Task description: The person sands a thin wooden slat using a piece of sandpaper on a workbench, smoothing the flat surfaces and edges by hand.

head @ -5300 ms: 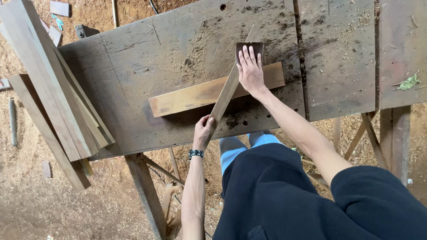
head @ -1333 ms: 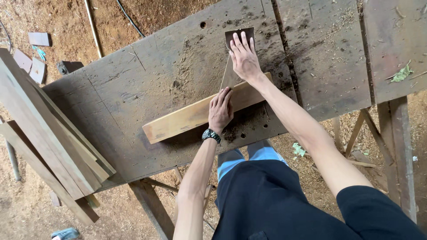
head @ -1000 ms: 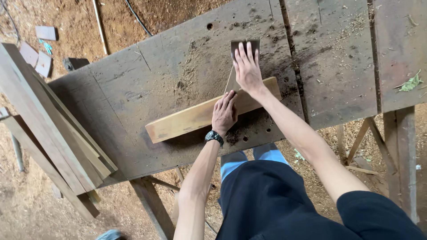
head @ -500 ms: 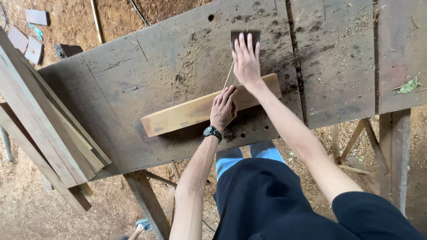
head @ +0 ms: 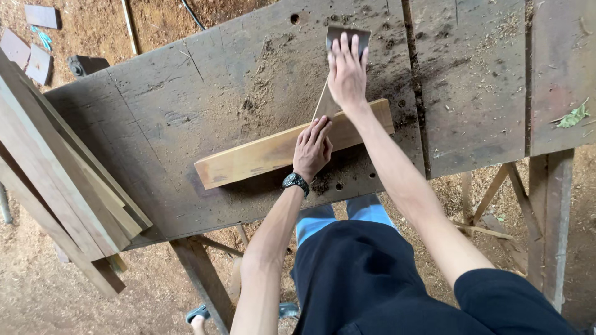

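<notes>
Both our flat, open hands, left (head: 312, 149) and right (head: 346, 73), press square (head: 327, 102) and plank (head: 273, 151); uneven pressure could shift them on the dusty worktop (head: 186, 111).

left hand (head: 312, 147): flat, fingers together, palm down | right hand (head: 346, 71): flat, arm outstretched, beyond left hand

pale tan plank (head: 261, 155), dark grey workbench (head: 186, 105), black wristwatch (head: 295, 182)
</notes>
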